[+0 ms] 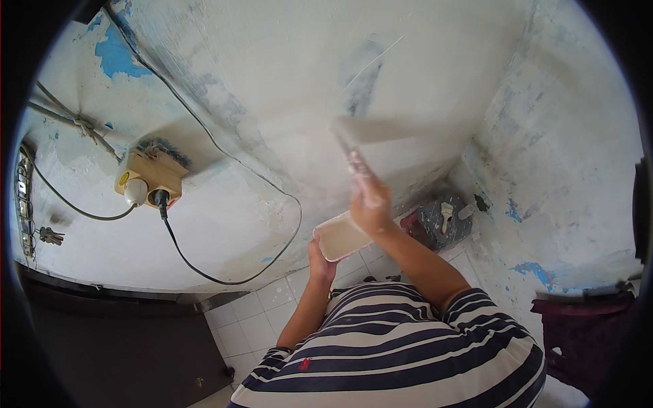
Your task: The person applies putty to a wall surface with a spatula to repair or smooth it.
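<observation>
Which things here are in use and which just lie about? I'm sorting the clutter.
In use: wide putty blade in right hand; putty tray in left hand; plastered wall.
Lying about: socket box, black cable, keys, bucket.

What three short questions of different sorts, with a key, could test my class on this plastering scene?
1. True or false: the right hand presses a broad trowel against the wall.
2. What does the left hand hold: A a brush, B a shallow tray of plaster, C a bucket?
3. Fill in: a black cable runs from the wooden ___ box on the wall.

Key: 1 true; 2 B; 3 socket.
</observation>
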`<state>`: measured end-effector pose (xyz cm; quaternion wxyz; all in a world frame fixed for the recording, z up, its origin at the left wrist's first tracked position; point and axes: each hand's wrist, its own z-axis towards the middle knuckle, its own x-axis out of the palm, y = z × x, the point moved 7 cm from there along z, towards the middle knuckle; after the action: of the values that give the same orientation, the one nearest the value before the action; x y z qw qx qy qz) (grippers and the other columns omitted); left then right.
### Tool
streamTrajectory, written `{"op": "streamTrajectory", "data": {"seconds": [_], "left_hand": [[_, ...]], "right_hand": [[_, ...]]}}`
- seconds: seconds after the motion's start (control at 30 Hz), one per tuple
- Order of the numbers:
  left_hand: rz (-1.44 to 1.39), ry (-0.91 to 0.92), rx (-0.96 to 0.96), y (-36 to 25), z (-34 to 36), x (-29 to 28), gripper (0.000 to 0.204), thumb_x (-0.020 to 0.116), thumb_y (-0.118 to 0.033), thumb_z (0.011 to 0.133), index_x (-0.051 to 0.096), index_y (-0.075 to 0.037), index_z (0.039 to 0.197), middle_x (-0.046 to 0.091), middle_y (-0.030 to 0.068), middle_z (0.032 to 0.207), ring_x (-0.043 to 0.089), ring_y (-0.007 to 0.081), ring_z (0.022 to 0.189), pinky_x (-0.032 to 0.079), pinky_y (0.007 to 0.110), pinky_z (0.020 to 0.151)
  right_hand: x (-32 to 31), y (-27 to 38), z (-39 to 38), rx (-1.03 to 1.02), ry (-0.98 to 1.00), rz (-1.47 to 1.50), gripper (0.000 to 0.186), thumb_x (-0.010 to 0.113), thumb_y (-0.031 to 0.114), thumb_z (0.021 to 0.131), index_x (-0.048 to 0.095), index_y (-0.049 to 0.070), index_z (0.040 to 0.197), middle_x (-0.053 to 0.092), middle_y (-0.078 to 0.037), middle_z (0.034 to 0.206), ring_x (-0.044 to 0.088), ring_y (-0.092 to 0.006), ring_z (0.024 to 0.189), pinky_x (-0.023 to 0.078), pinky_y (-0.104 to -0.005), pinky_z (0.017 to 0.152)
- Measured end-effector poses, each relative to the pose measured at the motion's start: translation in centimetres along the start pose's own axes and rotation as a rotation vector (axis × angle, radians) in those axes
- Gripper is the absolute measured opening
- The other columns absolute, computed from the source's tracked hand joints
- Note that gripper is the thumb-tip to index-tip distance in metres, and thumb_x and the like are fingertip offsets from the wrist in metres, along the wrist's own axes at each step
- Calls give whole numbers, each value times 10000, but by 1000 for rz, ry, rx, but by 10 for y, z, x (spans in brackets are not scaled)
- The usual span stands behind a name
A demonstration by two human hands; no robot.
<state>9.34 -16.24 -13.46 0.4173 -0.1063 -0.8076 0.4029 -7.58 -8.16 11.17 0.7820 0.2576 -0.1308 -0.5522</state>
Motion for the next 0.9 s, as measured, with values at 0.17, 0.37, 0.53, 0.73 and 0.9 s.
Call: {"op": "streamTrajectory", "data": {"seconds": [0.17,0.37,0.53,0.73,0.9], "left_hand": [[-118,-88,22,-10,-7,6,537,367,-443,1074,529,-48,1400,651,141,1295,678,312,1138,601,477,866],[-118,-67,-6,-6,1,12,530,367,-438,1069,527,-60,1402,644,139,1306,678,320,1139,601,490,871],[-145,-67,-16,6,7,-6,518,383,-426,1063,527,-60,1400,646,132,1300,676,315,1140,605,489,871],[-151,-85,-22,2,4,0,483,414,-405,1059,566,-52,1352,662,116,1258,673,285,1131,594,484,876],[-142,-64,-12,4,3,4,477,412,-398,1059,570,-51,1345,665,112,1250,682,274,1107,601,461,871]], "right_hand": [[-75,-1,113,-33,-288,-266,517,491,-164,903,554,-95,1412,591,-279,1443,646,-344,1286,556,-385,1042],[14,-24,79,-330,-97,-456,487,573,-88,919,576,-53,1404,574,-271,1458,578,-434,1341,484,-508,1123],[40,-17,-22,-268,197,-399,531,626,-66,883,576,-22,1410,541,-252,1502,528,-470,1378,460,-531,1146],[-39,-17,20,-104,-71,111,515,536,-132,877,574,-84,1388,576,-272,1458,595,-466,1308,494,-529,1110],[-67,-4,160,-441,-240,-431,458,503,-99,903,641,-40,1336,607,-246,1441,572,-445,1349,496,-497,1112]]}}
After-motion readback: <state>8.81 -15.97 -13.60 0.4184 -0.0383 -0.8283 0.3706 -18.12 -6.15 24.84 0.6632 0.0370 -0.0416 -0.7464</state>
